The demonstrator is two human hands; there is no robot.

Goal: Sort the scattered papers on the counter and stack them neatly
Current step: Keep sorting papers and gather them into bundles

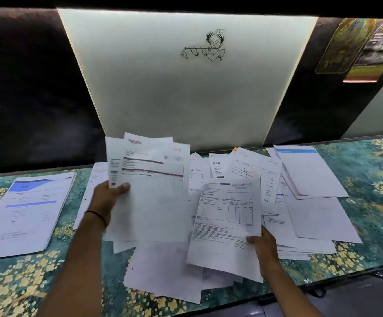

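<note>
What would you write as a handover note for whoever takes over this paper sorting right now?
Left hand grips a raised bunch of white printed sheets.
Right hand pinches a white invoice sheet with a table by its lower corner.
Done: one squared stack topped by a blue-banded page lies at the left of the teal floral counter.
Left to do: loose white papers strewn across the middle and right, unsorted.

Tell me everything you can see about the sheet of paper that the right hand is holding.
The sheet is one thin white page, printed with a ruled table in its upper half and dense small text below, too small to read. It sits slightly askew over the scattered papers in the middle of the counter. The right hand pinches its lower right edge, thumb on top.
</note>
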